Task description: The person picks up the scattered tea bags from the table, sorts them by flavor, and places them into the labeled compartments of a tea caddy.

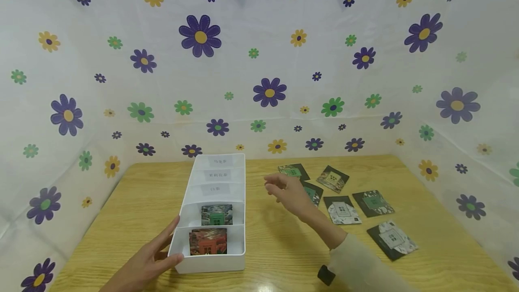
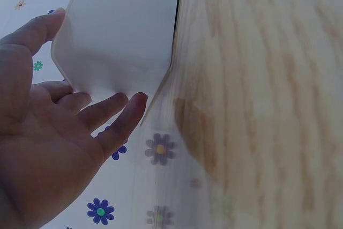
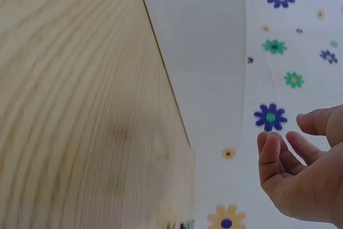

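Note:
A white divided box (image 1: pixel 215 262) stands on the table, its compartments in a row running away from me. My left hand (image 1: pixel 147 256) holds its near left corner, thumb on the front rim and index finger along the left side. In the left wrist view the fingertips (image 2: pixel 140 100) rest at the edge of the box's white wall (image 2: pixel 123 20). Red tea sachets (image 1: pixel 208 241) stand in the nearest compartment, a green one (image 1: pixel 216 215) in the one behind. Right of the box, my right hand (image 1: pixel 293 195) hovers with loosely bent fingers, holding nothing, and partly covers a green sachet (image 1: pixel 314 193).
Several sachets lie spread on the right of the wooden table (image 1: pixel 284 251): a green one (image 1: pixel 293 171), a yellowish one (image 1: pixel 332 178), a white one (image 1: pixel 342 210), another green one (image 1: pixel 374 203) and another white one (image 1: pixel 392 239). Flower-printed cloth (image 1: pixel 235 71) encloses the table's back and sides.

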Tool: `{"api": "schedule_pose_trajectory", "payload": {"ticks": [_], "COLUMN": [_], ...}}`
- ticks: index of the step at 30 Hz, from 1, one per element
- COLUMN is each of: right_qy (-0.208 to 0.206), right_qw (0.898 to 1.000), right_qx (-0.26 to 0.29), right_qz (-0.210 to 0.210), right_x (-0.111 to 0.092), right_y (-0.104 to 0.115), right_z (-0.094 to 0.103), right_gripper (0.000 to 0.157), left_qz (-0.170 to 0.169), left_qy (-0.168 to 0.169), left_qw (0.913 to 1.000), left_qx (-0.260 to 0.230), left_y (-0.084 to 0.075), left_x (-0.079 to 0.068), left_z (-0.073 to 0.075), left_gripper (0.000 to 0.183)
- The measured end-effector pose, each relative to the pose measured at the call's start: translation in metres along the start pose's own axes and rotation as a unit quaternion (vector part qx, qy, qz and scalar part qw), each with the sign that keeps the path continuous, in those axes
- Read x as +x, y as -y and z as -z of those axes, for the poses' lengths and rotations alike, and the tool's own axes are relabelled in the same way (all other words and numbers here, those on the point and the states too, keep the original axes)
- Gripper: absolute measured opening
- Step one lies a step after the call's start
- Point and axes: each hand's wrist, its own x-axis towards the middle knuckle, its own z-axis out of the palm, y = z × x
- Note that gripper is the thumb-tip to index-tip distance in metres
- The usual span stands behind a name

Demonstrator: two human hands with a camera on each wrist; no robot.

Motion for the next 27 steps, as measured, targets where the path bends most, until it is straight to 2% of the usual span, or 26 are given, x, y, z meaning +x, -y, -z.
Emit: {"api": "schedule_pose_trajectory", "payload": {"ticks": [4, 9, 15, 22, 27], "right_qy": [-0.011, -0.006, -0.014, -0.028, -0.016], "right_qw": [1.000, 0.998, 0.995, 0.990, 0.987], "right_qx": [-0.016, -0.022, -0.043, -0.085, -0.122], "right_qz": [-0.021, -0.050, -0.091, -0.109, -0.103], "right_x": [0.001, 0.002, 0.000, -0.004, -0.007], "right_y": [-0.011, -0.027, -0.042, -0.057, -0.063], "right_z": [0.022, 0.049, 0.075, 0.094, 0.100], "right_gripper": [0.027, 0.035, 0.045, 0.049, 0.051], "left_qz": [-0.002, -0.009, -0.008, -0.028, -0.014], "left_qy": [-0.001, -0.006, -0.004, 0.004, -0.003], "left_qw": [1.0000, 0.9998, 1.0000, 0.9995, 0.9998], "left_qx": [0.005, 0.015, 0.005, 0.014, 0.017], "left_y": [-0.001, 0.000, 0.001, 0.000, -0.001], "left_x": [-0.001, -0.001, -0.001, -0.002, -0.001], "left_z": [0.000, 0.000, 0.000, 0.000, 0.000], "left_gripper": [0.076, 0.075, 0.075, 0.075, 0.075]}}
